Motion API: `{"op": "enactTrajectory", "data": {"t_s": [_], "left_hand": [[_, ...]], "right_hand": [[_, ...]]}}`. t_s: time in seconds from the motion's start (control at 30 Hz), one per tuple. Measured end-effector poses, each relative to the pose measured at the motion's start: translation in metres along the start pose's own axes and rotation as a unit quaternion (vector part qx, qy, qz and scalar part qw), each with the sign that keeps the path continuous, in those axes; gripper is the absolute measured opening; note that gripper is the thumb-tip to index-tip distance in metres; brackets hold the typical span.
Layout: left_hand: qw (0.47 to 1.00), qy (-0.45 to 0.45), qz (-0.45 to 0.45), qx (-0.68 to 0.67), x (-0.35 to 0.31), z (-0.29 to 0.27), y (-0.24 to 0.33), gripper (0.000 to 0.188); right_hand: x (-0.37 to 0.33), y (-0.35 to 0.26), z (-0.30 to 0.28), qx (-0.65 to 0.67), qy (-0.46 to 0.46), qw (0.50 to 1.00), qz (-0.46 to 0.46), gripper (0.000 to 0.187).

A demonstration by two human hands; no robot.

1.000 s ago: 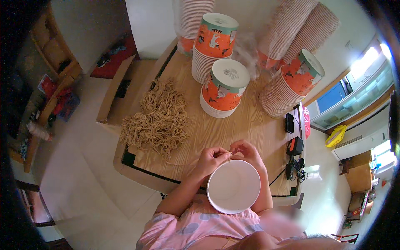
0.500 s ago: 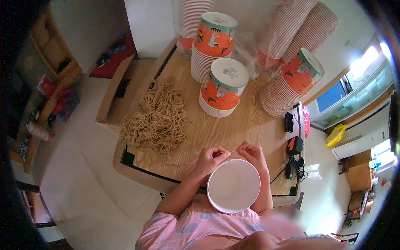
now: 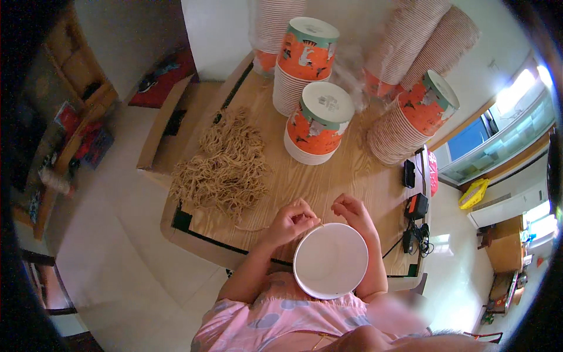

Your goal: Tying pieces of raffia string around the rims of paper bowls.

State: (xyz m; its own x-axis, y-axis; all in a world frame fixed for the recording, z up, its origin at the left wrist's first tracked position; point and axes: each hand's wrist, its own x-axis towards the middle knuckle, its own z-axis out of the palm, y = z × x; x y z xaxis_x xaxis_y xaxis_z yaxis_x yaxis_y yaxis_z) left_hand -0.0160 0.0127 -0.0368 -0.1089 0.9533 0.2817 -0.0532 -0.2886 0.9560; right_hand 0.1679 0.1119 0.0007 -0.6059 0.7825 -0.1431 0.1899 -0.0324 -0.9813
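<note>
A white paper tub rests against my lap at the table's near edge, its open mouth facing up. Just past its far left rim, my left hand pinches a thin strand of tan twine. My right hand is over the far right rim, a little apart from the left. Its fingers are curled together, and whatever may be between them is too small to make out. To the left lies a loose heap of tan twine, with one strand trailing toward my left hand.
Upside-down orange and green paper tubs stand in stacks at the back, with another stack to the right. Tall plastic-wrapped stacks lean behind. A black adapter with cables lies by the right edge. An open cardboard box adjoins the left.
My hands have drawn apart at the far rim. The right hand has come away from the strand beside the left fingers and risen slightly. The tub stays nearly in place.
</note>
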Motion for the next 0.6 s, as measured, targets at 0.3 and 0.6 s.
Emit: {"op": "enactTrajectory", "data": {"t_s": [0.3, 0.6], "left_hand": [[0.981, -0.039, -0.021, 0.191, 0.002, 0.005, 0.001, 0.011], [0.987, -0.033, -0.126, -0.096, 0.002, 0.005, 0.001, 0.01]], "right_hand": [[0.006, -0.001, 0.006, -0.081, -0.134, 0.986, 0.065, 0.01], [-0.004, -0.037, 0.001, -0.171, -0.07, 0.982, -0.035, 0.006]]}}
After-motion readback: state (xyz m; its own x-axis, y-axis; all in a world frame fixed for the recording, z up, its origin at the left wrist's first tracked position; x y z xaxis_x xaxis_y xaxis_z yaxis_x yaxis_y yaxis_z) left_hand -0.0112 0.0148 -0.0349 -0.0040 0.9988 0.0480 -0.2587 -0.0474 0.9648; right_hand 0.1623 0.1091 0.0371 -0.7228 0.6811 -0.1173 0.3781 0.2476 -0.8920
